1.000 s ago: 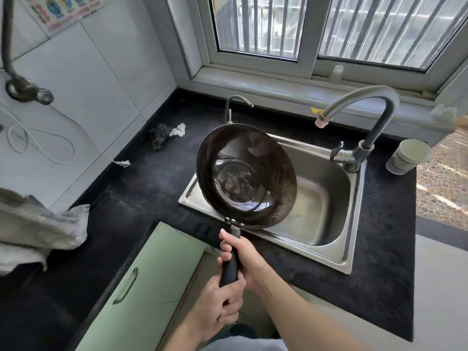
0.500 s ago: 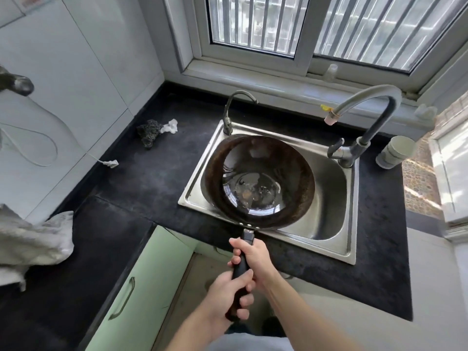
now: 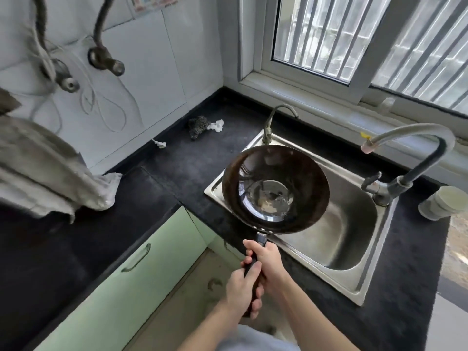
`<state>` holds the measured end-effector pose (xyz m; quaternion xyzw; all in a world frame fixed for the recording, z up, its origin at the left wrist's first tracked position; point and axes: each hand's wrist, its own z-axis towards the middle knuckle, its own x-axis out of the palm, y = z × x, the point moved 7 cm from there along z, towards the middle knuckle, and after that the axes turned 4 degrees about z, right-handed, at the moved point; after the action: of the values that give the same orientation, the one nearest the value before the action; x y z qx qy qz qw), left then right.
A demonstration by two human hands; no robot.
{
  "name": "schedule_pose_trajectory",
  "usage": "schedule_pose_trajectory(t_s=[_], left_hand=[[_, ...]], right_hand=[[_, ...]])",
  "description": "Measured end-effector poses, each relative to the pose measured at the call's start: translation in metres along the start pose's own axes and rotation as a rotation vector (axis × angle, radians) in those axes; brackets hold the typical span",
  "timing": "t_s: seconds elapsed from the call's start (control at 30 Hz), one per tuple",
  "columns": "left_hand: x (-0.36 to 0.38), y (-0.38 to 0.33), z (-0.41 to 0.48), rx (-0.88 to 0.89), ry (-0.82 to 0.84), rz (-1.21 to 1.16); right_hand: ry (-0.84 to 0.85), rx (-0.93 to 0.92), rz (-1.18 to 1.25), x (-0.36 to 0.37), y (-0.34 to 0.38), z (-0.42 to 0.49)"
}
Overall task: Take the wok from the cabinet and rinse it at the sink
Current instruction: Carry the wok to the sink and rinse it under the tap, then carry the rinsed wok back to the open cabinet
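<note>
A: What lies ahead of you?
B: The sink [image 3: 349, 224]. Over its left end the wok [image 3: 274, 188] tilts its bowl toward you. The faucet spout [image 3: 367, 147] stands off to its right, apart from it.
A: And its long axis?
B: The handle [image 3: 261, 239] runs straight back to you. Your right hand [image 3: 269, 260] grips it nearer the bowl, and your left hand [image 3: 240, 291] wraps the end behind.

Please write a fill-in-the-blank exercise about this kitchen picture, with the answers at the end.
The left hand and right hand grip the dark round metal wok by its black ____.
The wok is held above the stainless steel ____.
The cabinet door below the black counter is pale ____.
Missing words: handle; sink; green.
</note>
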<state>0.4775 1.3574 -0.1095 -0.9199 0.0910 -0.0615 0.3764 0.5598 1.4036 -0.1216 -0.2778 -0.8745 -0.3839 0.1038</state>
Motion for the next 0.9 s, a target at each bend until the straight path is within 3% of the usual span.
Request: schedule_pose_trajectory(t_s=[0.5, 0.9], left_hand=[[0.044, 0.062, -0.098, 0.126, -0.472, -0.325], [0.003, 0.155, -0.214, 0.155, -0.889, -0.541]], right_hand=[[0.398, 0.121, -0.479, -0.003, -0.035, -0.072], [0.767, 0.336, -0.798, 0.05, -0.171, -0.168]])
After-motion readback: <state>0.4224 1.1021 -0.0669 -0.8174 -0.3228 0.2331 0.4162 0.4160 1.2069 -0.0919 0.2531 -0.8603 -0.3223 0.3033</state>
